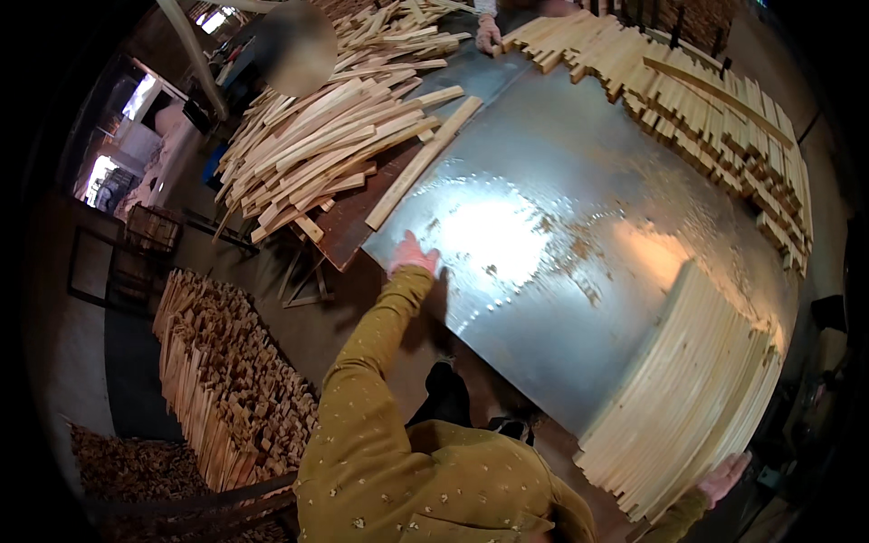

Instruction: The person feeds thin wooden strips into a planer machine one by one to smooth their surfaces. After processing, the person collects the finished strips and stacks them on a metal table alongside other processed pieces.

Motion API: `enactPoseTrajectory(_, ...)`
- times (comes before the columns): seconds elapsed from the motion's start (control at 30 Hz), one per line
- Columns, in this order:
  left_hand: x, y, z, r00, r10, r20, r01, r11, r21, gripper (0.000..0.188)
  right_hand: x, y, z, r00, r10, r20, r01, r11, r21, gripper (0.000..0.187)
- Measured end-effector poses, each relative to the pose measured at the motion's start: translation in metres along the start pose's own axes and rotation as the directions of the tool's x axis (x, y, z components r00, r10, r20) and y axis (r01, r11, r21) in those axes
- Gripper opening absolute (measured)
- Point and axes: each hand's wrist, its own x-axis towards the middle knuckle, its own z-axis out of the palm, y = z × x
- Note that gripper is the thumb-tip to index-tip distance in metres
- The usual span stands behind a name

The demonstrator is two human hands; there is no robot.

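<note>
My left hand (414, 254) reaches over the near left edge of the shiny metal table (579, 335), its fingers apart and nothing in them. Just ahead of it, one long wooden strip (424, 165) lies alone along the table's left side. My right hand (725, 478) is at the lower right, fingers stretched out, beside the end of a neat row of pale wooden strips (679, 398). Whether its palm touches the outer strip I cannot tell.
Loose wooden strips (317, 145) pile up on a brown table at the left. A stacked block of strips (697, 109) lines the far right, near another person's hand (488, 36). Sawdust (575, 244) dots the metal. Bundled wood pieces (235, 380) stand on the floor at left.
</note>
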Motion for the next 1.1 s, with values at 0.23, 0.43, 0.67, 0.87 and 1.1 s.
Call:
enactPoseTrajectory(0.23,0.142,-0.073,-0.014,0.993,0.084,-0.086,-0.068,0.983,0.172,0.079,-0.114,-0.026,0.421,0.933,-0.051,0.356,0.237,0.831,-0.503,0.046)
enactPoseTrajectory(0.43,0.104,-0.053,-0.015,0.778,0.519,0.353,-0.358,0.829,-0.428,0.061,-0.158,0.032,0.679,0.684,-0.186,0.706,0.638,0.622,-0.454,0.049)
enactPoseTrajectory(0.67,0.139,-0.123,-0.071,0.516,0.598,0.612,-0.237,0.787,-0.569,0.049,-0.143,0.040,0.778,0.681,0.681,0.270,-0.646,0.732,-0.216,0.053)
enactPoseTrajectory(0.87,0.343,-0.194,-0.186,0.750,0.497,-0.437,-0.450,0.867,0.215,0.082,-0.114,0.019,0.739,0.868,0.485,-0.104,-0.447,0.673,-0.589,0.061)
enactPoseTrajectory(1.1,0.406,-0.201,-0.201,0.988,0.155,0.014,-0.138,0.834,0.534,0.068,-0.109,0.020,0.733,0.987,0.160,0.000,-0.088,0.546,-0.833,0.059)
